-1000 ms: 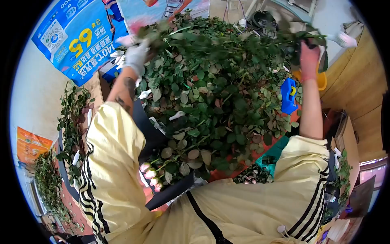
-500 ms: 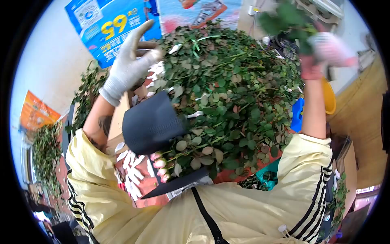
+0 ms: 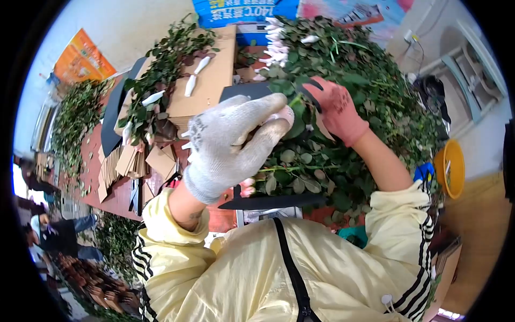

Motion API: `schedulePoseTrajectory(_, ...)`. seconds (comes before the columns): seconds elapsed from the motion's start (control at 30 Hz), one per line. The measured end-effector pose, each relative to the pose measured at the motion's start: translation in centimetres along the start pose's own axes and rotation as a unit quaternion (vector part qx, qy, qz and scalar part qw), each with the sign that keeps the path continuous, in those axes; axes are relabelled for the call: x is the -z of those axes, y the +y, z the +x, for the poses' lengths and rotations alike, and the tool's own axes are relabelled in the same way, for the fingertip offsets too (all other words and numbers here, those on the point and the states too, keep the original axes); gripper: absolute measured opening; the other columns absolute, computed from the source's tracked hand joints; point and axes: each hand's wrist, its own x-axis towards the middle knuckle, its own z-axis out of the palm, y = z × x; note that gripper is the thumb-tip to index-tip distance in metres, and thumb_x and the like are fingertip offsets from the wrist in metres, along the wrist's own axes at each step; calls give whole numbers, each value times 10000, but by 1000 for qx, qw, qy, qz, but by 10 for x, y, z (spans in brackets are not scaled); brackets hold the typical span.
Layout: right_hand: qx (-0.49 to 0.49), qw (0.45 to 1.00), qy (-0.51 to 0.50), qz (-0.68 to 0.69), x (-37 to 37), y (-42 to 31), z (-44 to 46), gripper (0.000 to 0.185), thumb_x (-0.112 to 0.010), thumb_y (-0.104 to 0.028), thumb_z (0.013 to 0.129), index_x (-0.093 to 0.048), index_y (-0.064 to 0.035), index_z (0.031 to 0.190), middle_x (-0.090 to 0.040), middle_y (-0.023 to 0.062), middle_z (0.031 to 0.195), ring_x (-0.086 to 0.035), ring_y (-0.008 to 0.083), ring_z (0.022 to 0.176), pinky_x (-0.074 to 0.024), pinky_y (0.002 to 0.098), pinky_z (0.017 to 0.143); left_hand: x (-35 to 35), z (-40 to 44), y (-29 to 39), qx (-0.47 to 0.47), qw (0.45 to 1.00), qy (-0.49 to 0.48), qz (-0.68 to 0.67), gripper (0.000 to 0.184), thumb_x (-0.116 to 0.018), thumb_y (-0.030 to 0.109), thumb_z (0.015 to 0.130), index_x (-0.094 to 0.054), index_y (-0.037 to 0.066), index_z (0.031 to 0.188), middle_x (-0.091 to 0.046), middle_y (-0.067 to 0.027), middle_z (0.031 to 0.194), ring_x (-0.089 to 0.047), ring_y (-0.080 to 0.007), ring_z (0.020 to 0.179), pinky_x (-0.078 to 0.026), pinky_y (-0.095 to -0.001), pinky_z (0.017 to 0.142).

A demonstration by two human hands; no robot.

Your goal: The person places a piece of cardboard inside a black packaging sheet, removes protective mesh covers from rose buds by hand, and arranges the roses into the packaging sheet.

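The left hand (image 3: 228,139), in a grey-white knitted glove with worn fingertips, curls its thumb and fingers around a pale pink-and-white rounded flower head (image 3: 285,115), which is partly hidden by the fingers. The flower head is at the middle of the view, above the worktop, with broad green leaves (image 3: 304,126) just beside it, between the 2 hands. The right hand (image 3: 340,110), in a pink-red knitted glove with dark print on its back, has bent fingers at those leaves; whether it grips anything cannot be told.

Behind and below the right hand spreads a large heap of dark green leafy stems (image 3: 375,110). A row of slim white sleeves (image 3: 276,45) lies along the heap's left edge, and 2 more white sleeves rest on a flat brown cardboard stack (image 3: 214,64) farther left. Loose brown cardboard pieces (image 3: 133,161) lie on the red worktop (image 3: 123,196), left of the left hand. A black curved flat panel (image 3: 268,203) is close to the person's yellow jacket (image 3: 241,257). A round yellow plastic basin (image 3: 455,166) stands at the right.
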Motion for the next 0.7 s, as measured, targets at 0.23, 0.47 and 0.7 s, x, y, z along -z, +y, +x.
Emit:
schedulePoseTrajectory(0.23,-113,959,84,247,75,-39,-2,605,-667,-38,667,-482,-39,1243,-533,184,1216,-602,342,980,-493,407,766,3,-2,-12,33,990,106,-90,207,-627,119,840,-661,-21,988,-667,-82,781,-625,-130,681,-483,-248,622)
schedulePoseTrajectory(0.47,-5,979,118,165,48,-53,-7,568,-626,-25,672,-502,18,1224,-587,194,1152,-584,359,1017,-440,427,912,2,-15,-7,35,970,132,-203,163,-607,73,874,-616,-14,1011,-652,-85,823,-625,-113,702,-496,-241,623)
schedulePoseTrajectory(0.7,117,972,165,116,33,-61,12,522,-684,-101,609,-528,-41,1104,-569,225,1075,-589,416,901,-489,481,763,16,-40,-1,138,938,169,-271,189,-593,153,899,-587,-26,959,-623,-67,756,-569,-89,573,-454,-210,512)
